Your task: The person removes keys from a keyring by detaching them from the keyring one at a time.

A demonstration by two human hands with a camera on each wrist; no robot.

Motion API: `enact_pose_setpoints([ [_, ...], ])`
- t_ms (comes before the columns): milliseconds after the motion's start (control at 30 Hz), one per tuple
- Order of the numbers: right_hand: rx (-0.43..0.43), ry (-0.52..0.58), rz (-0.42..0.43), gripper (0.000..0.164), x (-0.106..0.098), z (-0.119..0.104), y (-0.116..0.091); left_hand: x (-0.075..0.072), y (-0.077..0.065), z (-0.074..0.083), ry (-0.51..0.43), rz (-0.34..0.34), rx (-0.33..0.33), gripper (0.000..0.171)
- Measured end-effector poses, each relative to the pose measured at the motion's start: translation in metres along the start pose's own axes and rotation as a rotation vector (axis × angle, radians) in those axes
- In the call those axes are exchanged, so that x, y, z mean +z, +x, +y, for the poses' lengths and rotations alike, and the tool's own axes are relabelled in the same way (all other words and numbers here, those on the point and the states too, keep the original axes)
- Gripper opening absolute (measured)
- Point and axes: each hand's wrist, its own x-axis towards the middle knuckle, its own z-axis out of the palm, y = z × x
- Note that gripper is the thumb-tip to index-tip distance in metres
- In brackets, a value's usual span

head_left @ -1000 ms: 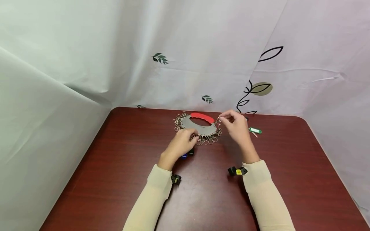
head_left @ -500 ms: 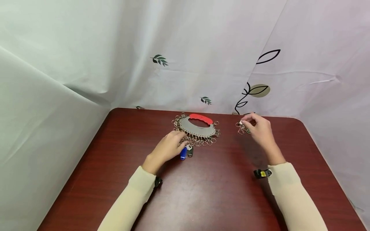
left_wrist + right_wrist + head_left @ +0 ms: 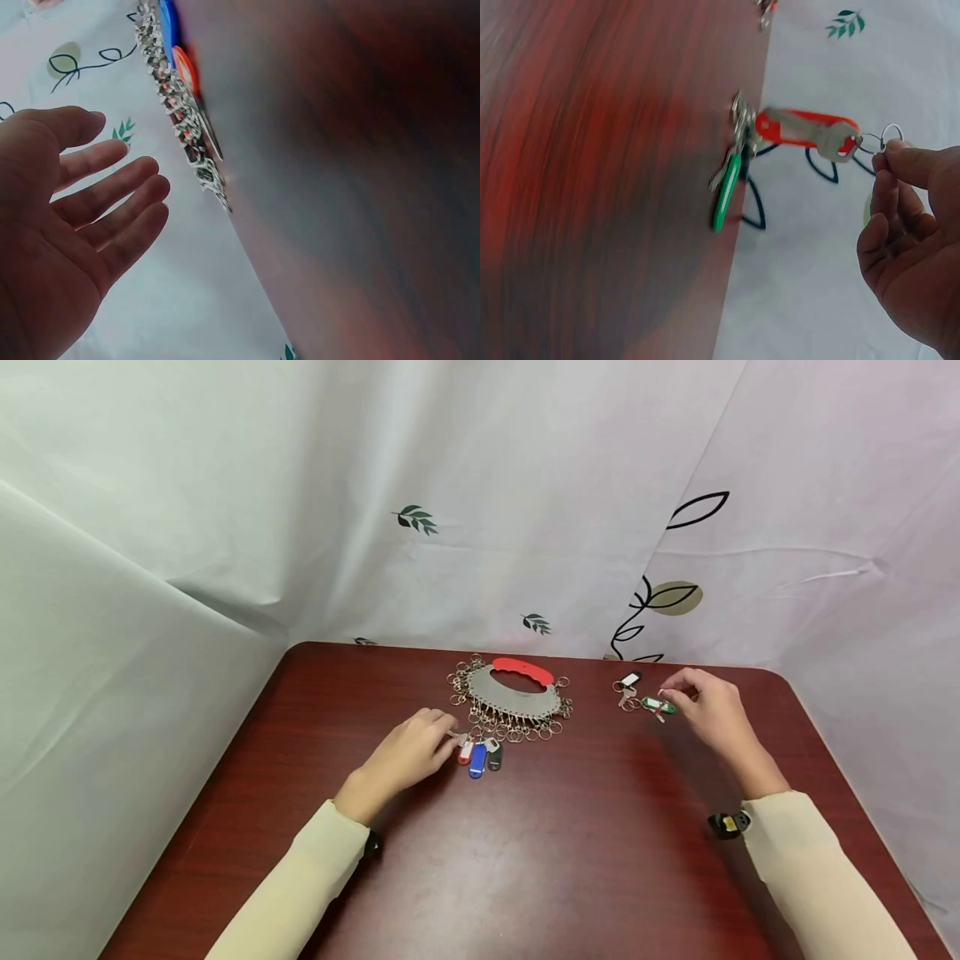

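White slips show in the black tag (image 3: 631,679) and the green tag (image 3: 657,704), and a pale one in the lower red tag (image 3: 466,752); any writing on them is too small to read. A yellow label sits on the black band (image 3: 727,824) at the right wrist, also unreadable.

The right hand (image 3: 712,702) pinches a thin metal ring (image 3: 892,124) between thumb and fingers. From it hang the raised red tag (image 3: 769,129) and a flat silver key (image 3: 836,142), above the green tag at the right of the worktop (image 3: 525,860); the black tag lies near the green one.

The left hand (image 3: 405,752) has slack, slightly bent fingers, released, just beside the lower red tag. Next to that lie the blue tag (image 3: 477,760) and the dark tag (image 3: 495,756), all rounded oblongs.

Behind them is the holder (image 3: 513,697), a grey crescent plate with a wavy red handle (image 3: 522,670) and metal rings crowding its curved edge. The worktop is glossy, streaked red-brown; a creased white cloth (image 3: 465,568) printed with leaves rises behind.
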Motion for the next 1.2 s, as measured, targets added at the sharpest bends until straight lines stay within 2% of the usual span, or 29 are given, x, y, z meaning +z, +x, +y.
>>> enact_pose_setpoints([
  [300, -0.123, -0.110, -0.062, 0.009, -0.016, 0.016, -0.009, -0.007, -0.018, -0.013, 0.049, 0.031, 0.025, 0.015],
  [533, -0.197, -0.198, -0.083, 0.012, -0.019, 0.027, -0.013, -0.009, -0.021, -0.015, 0.066, 0.046, 0.059, 0.012],
  [667, -0.232, -0.221, -0.106, 0.013, -0.015, 0.029, -0.010, -0.011, -0.020, -0.014, 0.086, 0.057, 0.073, 0.011],
  [867, -0.217, -0.242, -0.169, 0.014, -0.001, 0.028, -0.006, -0.011, -0.020, -0.012, 0.109, 0.051, 0.090, 0.010],
  [1200, -0.271, -0.241, -0.268, 0.015, 0.024, 0.020, 0.005, -0.005, -0.019, -0.012, 0.152, 0.039, 0.117, 0.012],
])
